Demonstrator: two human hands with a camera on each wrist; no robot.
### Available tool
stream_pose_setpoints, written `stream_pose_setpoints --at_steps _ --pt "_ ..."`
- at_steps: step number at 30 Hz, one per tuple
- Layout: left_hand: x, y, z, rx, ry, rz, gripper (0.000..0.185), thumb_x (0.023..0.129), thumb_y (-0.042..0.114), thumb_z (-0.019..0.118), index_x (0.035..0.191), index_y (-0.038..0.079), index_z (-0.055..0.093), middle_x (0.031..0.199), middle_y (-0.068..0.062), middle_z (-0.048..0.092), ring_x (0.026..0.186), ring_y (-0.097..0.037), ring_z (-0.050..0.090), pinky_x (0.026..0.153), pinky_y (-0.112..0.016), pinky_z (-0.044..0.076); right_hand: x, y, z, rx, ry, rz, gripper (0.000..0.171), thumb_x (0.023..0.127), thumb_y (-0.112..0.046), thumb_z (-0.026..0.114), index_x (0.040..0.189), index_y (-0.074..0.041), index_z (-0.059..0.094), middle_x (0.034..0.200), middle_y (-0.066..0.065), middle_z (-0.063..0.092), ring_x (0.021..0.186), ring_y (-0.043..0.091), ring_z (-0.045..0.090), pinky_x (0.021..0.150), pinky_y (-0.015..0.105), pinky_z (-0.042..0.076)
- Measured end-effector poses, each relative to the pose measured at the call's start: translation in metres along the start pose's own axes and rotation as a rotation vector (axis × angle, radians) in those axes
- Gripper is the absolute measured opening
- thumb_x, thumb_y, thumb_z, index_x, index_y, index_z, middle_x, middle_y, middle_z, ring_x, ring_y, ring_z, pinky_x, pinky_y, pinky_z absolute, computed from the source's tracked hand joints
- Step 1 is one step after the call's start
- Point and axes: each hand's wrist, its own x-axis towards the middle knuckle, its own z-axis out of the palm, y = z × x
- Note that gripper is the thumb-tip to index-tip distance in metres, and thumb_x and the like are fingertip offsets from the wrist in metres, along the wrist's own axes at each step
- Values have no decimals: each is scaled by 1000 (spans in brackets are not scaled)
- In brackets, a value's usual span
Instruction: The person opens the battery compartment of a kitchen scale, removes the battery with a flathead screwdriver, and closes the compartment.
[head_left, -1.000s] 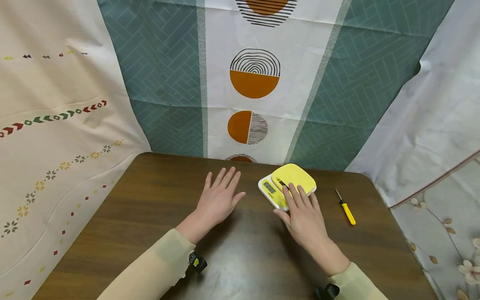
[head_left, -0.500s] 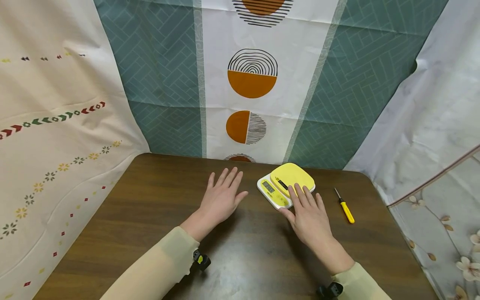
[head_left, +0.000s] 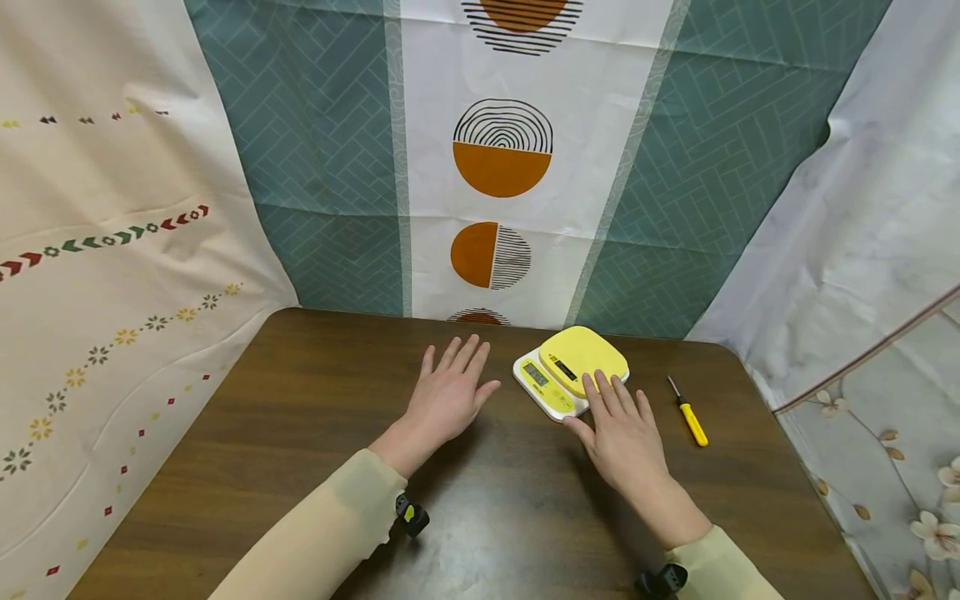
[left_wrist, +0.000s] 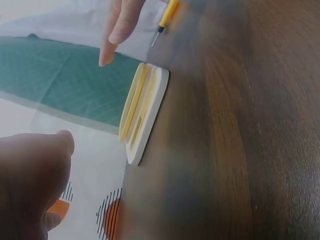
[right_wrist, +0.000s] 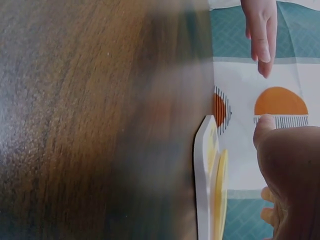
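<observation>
A small yellow and white kitchen scale (head_left: 570, 371) sits on the dark wooden table (head_left: 300, 417) near its far edge, display facing me. My right hand (head_left: 618, 429) hovers flat and open just in front of it, fingertips over the platform's near rim. My left hand (head_left: 448, 392) is spread flat and open to the left of the scale, apart from it and holding nothing. In the left wrist view the scale (left_wrist: 142, 112) shows edge-on; in the right wrist view the scale (right_wrist: 210, 185) lies beside my right thumb.
A yellow-handled screwdriver (head_left: 690, 414) lies on the table right of the scale. Patterned cloths hang behind and at both sides of the table. Bare wood stretches across the near half.
My right hand has drawn slightly back and right, from over the scale's display to its near edge. The left hand has barely shifted.
</observation>
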Motion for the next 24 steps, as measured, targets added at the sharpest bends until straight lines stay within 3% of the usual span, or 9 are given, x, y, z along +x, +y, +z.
stream_pose_setpoints --at_steps 24 --pt "15 13 10 -24 -31 -10 73 116 59 45 174 15 37 180 -10 31 165 -38 29 130 -69 19 -2 16 10 -1 -24 42 82 110 -52 65 171 -5 39 175 22 37 161 47 34 127 74 22"
